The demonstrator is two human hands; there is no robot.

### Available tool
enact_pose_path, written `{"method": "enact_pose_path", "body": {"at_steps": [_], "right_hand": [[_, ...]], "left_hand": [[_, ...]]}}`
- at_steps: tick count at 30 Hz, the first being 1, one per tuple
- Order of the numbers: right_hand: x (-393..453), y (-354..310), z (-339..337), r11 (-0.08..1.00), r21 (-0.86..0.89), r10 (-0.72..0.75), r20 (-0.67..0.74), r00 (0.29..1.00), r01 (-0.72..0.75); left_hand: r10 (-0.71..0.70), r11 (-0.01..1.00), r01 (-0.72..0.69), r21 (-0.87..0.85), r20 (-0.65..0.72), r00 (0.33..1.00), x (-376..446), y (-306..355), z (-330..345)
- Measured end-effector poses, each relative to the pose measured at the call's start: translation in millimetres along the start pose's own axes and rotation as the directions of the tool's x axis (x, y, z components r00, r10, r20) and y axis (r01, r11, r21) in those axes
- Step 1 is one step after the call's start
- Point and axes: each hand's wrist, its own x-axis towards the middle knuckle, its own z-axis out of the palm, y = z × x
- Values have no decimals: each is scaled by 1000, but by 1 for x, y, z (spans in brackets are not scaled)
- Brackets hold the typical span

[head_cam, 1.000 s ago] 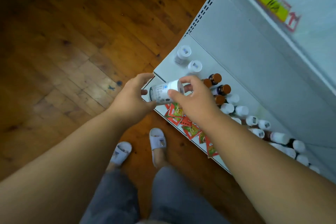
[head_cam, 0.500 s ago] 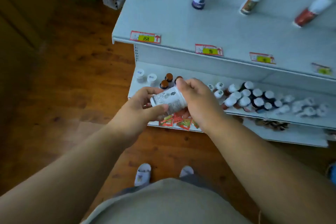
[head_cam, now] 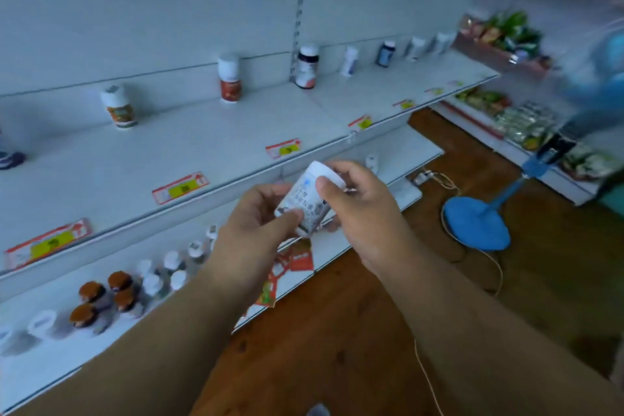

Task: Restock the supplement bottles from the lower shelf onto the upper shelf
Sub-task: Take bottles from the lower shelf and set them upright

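Observation:
A white supplement bottle with a printed label is held tilted between both hands, in front of the shelves. My left hand grips its lower end and my right hand grips its capped upper end. The upper shelf carries several bottles standing far apart along the back, among them a white-and-red bottle and a dark bottle. On the lower shelf stand brown-capped bottles and white-capped bottles, partly hidden by my left arm.
Red and yellow price tags line the upper shelf's front edge. A blue fan stand with a trailing cord sits on the wooden floor to the right. Further right, another shelf unit holds packaged goods.
The view has swung up and to the right, from the floor and lower shelf to the upper shelf. Both hands have lifted the white bottle higher, towards the upper shelf's edge.

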Motion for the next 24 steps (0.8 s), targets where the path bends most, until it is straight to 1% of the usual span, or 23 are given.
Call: {"method": "enact_pose_path", "body": {"at_steps": [3,5,10,13,16,21,24], "right_hand": [[32,-3,-60,999,-31,-13,-65,998,11],[55,-4,-92,999,-30,-30,-106,994,26],[121,11,-153,1000,27,-5,-193,981,11],[165,26,-186,998,58,17,-251,968,-2],[210,37,-224,998,59,35,-331,943,-16],[269,41,-302,979,200,134,-433,892,-50],[299,57,-344,984,174,126,-495,860,-44]], "left_hand": [[48,991,-57,123,75,996,38,13,59],[75,980,-98,173,135,988,66,24,90],[126,947,-172,271,180,975,141,42,154],[108,952,-168,256,232,967,193,41,192],[130,924,-230,304,318,939,255,39,233],[122,920,-269,286,442,889,340,51,319],[100,938,-244,245,483,870,377,48,369]]}}
